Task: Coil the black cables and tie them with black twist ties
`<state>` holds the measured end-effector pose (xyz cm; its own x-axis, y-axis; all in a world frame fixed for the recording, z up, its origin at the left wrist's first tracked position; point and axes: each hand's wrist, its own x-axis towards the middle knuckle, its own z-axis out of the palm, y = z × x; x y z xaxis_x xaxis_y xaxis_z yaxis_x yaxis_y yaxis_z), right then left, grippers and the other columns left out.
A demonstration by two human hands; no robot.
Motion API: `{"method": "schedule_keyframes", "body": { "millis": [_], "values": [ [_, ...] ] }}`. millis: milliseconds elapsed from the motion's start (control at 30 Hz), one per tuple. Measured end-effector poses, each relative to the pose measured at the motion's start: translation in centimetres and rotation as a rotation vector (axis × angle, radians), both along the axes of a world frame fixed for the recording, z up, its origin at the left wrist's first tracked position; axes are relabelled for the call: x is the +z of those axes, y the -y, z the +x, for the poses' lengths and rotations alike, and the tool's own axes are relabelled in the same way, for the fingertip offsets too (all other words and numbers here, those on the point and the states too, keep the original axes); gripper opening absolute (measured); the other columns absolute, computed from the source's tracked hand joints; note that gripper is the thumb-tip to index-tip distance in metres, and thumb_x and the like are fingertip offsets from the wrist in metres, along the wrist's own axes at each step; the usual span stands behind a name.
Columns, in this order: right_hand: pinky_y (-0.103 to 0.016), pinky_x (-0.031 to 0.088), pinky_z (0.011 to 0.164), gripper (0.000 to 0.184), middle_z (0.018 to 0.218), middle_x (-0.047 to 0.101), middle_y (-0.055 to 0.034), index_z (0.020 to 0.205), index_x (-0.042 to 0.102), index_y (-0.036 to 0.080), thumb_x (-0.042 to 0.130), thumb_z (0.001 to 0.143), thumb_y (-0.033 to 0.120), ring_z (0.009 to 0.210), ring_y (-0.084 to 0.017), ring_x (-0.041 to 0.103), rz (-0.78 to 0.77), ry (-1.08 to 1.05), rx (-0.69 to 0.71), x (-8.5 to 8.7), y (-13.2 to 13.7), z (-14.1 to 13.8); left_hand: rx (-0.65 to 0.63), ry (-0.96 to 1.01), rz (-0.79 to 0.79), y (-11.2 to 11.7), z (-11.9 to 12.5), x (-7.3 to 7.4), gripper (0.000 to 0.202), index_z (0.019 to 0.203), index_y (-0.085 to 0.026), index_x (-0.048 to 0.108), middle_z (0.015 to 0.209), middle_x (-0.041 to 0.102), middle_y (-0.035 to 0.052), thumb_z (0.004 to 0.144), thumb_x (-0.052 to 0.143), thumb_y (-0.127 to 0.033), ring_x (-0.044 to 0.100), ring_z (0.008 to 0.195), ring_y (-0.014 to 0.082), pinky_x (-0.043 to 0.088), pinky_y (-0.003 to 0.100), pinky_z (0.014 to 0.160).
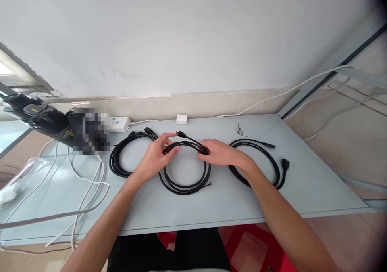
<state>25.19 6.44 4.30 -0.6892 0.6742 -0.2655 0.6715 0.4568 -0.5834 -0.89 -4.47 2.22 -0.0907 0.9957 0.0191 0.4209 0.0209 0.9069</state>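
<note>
On the table in front of me lies a coiled black cable [185, 191], held between both hands. My left hand [155, 155] grips its upper left side, thumb on the near side and index finger reaching toward a connector plug [182, 134]. My right hand [218, 151] is closed around the upper right of the same coil. A twist tie [207, 185] sticks out at the coil's lower right. To the left rests another coiled black cable [114, 159], partly behind my left hand. A third coil [275, 169], with its plug [285, 164] showing, lies right of my right hand.
A loose black twist tie [240, 130] and a small white box [182, 119] lie near the wall. At the left stand a white power strip [121, 124], a black stand arm [45, 116] and tangled white cords [101, 183]. A red stool [248, 247] is below the table.
</note>
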Motion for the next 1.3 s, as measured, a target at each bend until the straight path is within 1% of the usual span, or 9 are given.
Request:
{"method": "schedule_keyframes", "body": {
  "millis": [133, 233, 433, 600, 733, 800, 933, 1100, 1300],
  "values": [
    [-0.033, 0.053, 0.067, 0.039, 0.09, 0.074, -0.0015, 0.091, 0.053, 0.024, 0.074, 0.099, 0.055, 0.077, -0.02, 0.068, -0.257, -0.243, -0.071, 0.3, -0.4, 0.4, 0.017, 0.042, 0.022, 0.3, -0.2, 0.4, 0.051, 0.142, -0.029, 0.064, 0.094, 0.065, -0.0013, 0.101, 0.077, -0.056, 0.066, 0.067, 0.0134, 0.052, 0.027, 0.063],
    [-0.034, 0.062, 0.07, 0.045, 0.096, 0.076, -0.0013, 0.109, 0.059, 0.024, 0.087, 0.092, 0.055, 0.083, -0.022, 0.075, -0.455, -0.423, -0.063, 0.7, -0.2, 0.2, 0.061, 0.087, 0.067, 0.9, -0.5, 0.8, 0.053, 0.141, -0.027, 0.065, 0.091, 0.063, -0.0009, 0.099, 0.079, -0.056, 0.067, 0.07, 0.0148, 0.054, 0.026, 0.06],
    [-0.038, 0.072, 0.071, 0.075, 0.105, 0.069, -0.0006, 0.139, 0.06, 0.028, 0.101, 0.079, 0.046, 0.081, -0.018, 0.071, -0.577, -0.741, -0.056, 1.3, 1.8, -2.9, 0.219, 0.239, 0.193, 2.4, -2.7, 1.4, 0.057, 0.137, -0.023, 0.067, 0.1, 0.064, 0.0031, 0.093, 0.086, -0.054, 0.066, 0.074, 0.0152, 0.053, 0.025, 0.053],
    [-0.034, 0.07, 0.067, 0.047, 0.101, 0.069, -0.0025, 0.125, 0.065, 0.024, 0.091, 0.089, 0.04, 0.092, -0.021, 0.074, -0.52, -0.768, -0.047, 1.4, 3.3, -8.3, 0.395, 0.074, 0.269, 3.6, -6.9, 1.2, 0.056, 0.134, -0.023, 0.073, 0.108, 0.071, 0.0057, 0.09, 0.087, -0.055, 0.068, 0.084, 0.0189, 0.053, 0.026, 0.056],
    [-0.037, 0.067, 0.071, 0.023, 0.089, 0.069, -0.0017, 0.094, 0.06, 0.023, 0.079, 0.097, 0.034, 0.082, -0.021, 0.074, -0.481, -0.7, -0.057, 0.8, 2.8, -13.3, 0.58, -0.355, 0.295, 3.6, -10.3, 1.3, 0.031, 0.116, -0.024, 0.08, 0.111, 0.08, 0.0069, 0.097, 0.076, -0.049, 0.073, 0.094, 0.0241, 0.059, 0.037, 0.084],
    [-0.037, 0.062, 0.071, 0.028, 0.081, 0.066, 0.0008, 0.085, 0.055, 0.023, 0.078, 0.097, 0.032, 0.073, -0.02, 0.071, -0.328, -0.608, -0.062, 0.2, 2.0, -15.5, 0.61, -0.512, 0.303, 3.3, -11.5, 1.4, 0.025, 0.11, -0.023, 0.079, 0.11, 0.081, 0.0079, 0.099, 0.07, -0.043, 0.074, 0.099, 0.027, 0.058, 0.042, 0.098],
    [-0.037, 0.054, 0.078, 0.035, 0.08, 0.063, -0.0013, 0.077, 0.05, 0.024, 0.079, 0.096, 0.033, 0.083, -0.024, 0.068, 0.043, -0.401, -0.054, -1.4, 0.8, -18.2, 0.564, -0.664, 0.27, 2.4, -13.0, 0.6, 0.027, 0.109, -0.019, 0.078, 0.11, 0.08, 0.0133, 0.1, 0.059, -0.035, 0.074, 0.105, 0.0332, 0.057, 0.047, 0.105],
    [-0.035, 0.055, 0.088, 0.022, 0.103, 0.07, -0.0088, 0.088, 0.065, 0.021, 0.078, 0.098, 0.036, 0.102, -0.027, 0.07, 0.15, -0.373, 0.002, -2.7, 1.0, -17.8, 0.53, -0.755, 0.203, 2.1, -14.0, -1.5, 0.033, 0.114, -0.017, 0.078, 0.116, 0.078, 0.0174, 0.1, 0.053, -0.034, 0.073, 0.112, 0.0371, 0.056, 0.05, 0.108],
    [-0.039, 0.057, 0.099, 0.031, 0.138, 0.068, -0.0132, 0.128, 0.073, 0.02, 0.074, 0.104, 0.039, 0.119, -0.026, 0.071, 0.104, -0.434, -0.037, -1.5, 1.4, -12.1, 0.521, -0.85, 0.16, 2.6, -14.0, -2.2, 0.035, 0.119, -0.018, 0.078, 0.12, 0.077, 0.0175, 0.102, 0.052, -0.035, 0.07, 0.117, 0.039, 0.054, 0.051, 0.108]
  ]
}}
